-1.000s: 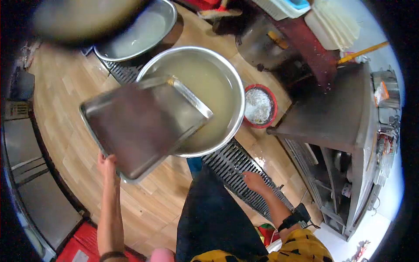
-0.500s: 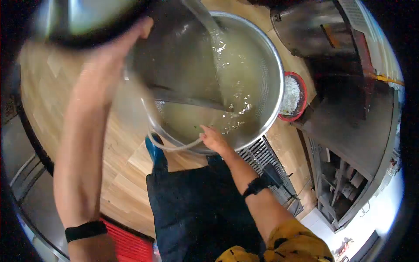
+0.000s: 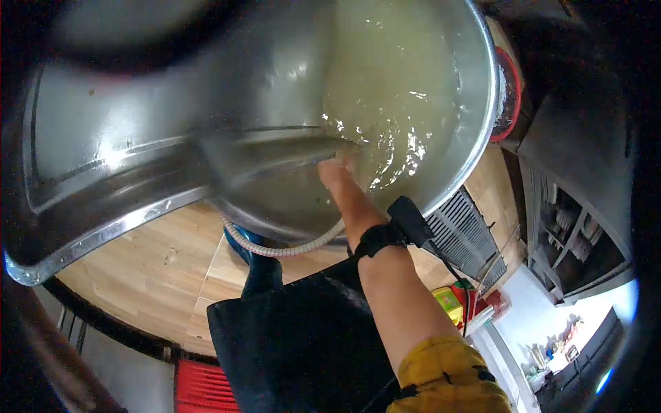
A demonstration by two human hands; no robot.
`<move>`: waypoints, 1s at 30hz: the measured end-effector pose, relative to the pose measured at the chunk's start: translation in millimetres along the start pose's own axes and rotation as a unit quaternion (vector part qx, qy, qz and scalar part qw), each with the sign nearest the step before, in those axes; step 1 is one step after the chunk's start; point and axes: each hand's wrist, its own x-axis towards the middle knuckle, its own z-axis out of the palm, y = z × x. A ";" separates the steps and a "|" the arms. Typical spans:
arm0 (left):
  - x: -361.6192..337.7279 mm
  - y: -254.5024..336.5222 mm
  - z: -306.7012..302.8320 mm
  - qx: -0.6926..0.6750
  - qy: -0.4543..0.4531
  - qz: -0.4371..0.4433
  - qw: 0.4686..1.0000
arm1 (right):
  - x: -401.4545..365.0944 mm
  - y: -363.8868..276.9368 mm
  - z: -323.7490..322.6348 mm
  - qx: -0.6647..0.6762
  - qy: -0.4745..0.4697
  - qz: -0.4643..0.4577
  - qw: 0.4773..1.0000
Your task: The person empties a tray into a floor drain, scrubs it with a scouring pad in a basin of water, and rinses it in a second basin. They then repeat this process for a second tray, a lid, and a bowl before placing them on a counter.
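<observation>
A wide, rimmed metal tray (image 3: pixel 138 162) leans into a big round metal tub (image 3: pixel 482 148) of cloudy water (image 3: pixel 399 76). The tray's lower corner dips in the water. There my right hand (image 3: pixel 335 172) is closed at that corner, fingers partly blurred and in the water. A black band with a black device (image 3: pixel 406 224) sits on my right wrist. My left hand does not show; the raised tray fills that side of the view. A pale ribbed hose (image 3: pixel 289 249) curves along the near outside of the tub.
A red basket (image 3: pixel 511 96) with whitish contents stands right of the tub. A metal floor grate (image 3: pixel 463 230) lies beside it. Dark metal shelving (image 3: pixel 571 227) is at the right, a red crate (image 3: pixel 203 387) at lower left. A blue boot (image 3: pixel 260 265) stands by the tub.
The tray has swung down and left, showing its broad face. My right hand has moved from above the near water to the tray's corner. My left hand has left view.
</observation>
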 end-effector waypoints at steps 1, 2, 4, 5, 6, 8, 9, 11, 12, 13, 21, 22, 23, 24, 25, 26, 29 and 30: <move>0.1 0.1 -1.0 0.002 -0.002 -0.007 1.000 | -13.5 13.3 13.8 -0.012 -0.002 -0.020 1.000; 1.5 -1.8 -2.6 0.003 -0.005 -0.015 1.000 | -26.1 26.6 26.4 -0.021 0.002 -0.047 0.999; -1.9 -44.1 3.7 -0.058 -0.038 0.031 0.997 | -49.6 52.4 52.9 -0.051 0.030 -0.123 0.991; -7.5 -73.2 8.7 -0.113 -0.062 0.085 0.988 | -53.2 65.0 64.2 -0.098 0.035 -0.188 0.977; -17.3 -68.4 12.1 -0.117 -0.059 0.090 0.987 | -48.0 59.5 29.6 -0.102 0.039 -0.184 0.977; -37.1 -56.9 17.1 -0.260 -0.049 -0.017 0.964 | -38.8 26.3 -88.7 0.153 -0.075 0.050 0.984; -45.3 -51.4 20.7 -0.311 -0.057 -0.054 0.947 | -50.9 25.7 -110.0 0.152 -0.072 0.051 0.984; -58.7 -41.5 26.3 -0.392 -0.076 -0.113 0.910 | -76.2 27.5 -157.2 0.472 -0.156 0.095 0.862; -63.2 -39.6 25.7 -0.391 -0.071 -0.084 0.914 | -86.6 25.9 -188.1 0.592 -0.192 0.129 0.772; -66.5 -38.5 26.3 -0.388 -0.076 -0.082 0.915 | -91.0 22.7 -232.5 0.669 -0.230 0.166 0.687; -80.5 -53.7 55.3 -0.385 -0.055 -0.167 0.906 | -36.9 102.8 -194.7 0.484 -0.081 0.375 0.786; -83.0 -52.4 57.4 -0.396 -0.048 -0.174 0.900 | -24.9 107.3 -162.9 0.459 -0.070 0.400 0.790; -85.2 -51.0 59.9 -0.408 -0.043 -0.179 0.894 | -20.7 111.0 -133.7 0.285 -0.074 0.314 0.903; -84.9 -59.1 62.5 -0.404 -0.049 -0.180 0.895 | -20.2 105.5 -123.1 0.098 -0.074 0.210 0.970; -81.4 -77.9 62.6 -0.410 -0.110 -0.236 0.874 | -28.8 91.0 -113.1 0.100 -0.079 0.214 0.969; -78.9 -96.0 61.8 -0.415 -0.165 -0.291 0.846 | -34.6 68.2 -112.6 0.138 -0.054 0.222 0.964; -88.5 -140.9 80.5 -0.493 -0.111 -0.310 0.806 | -47.2 67.6 -115.7 0.321 -0.049 0.275 0.905; -86.0 -132.3 77.9 -0.483 -0.145 -0.313 0.805 | -48.1 68.5 -128.5 0.391 -0.060 0.289 0.872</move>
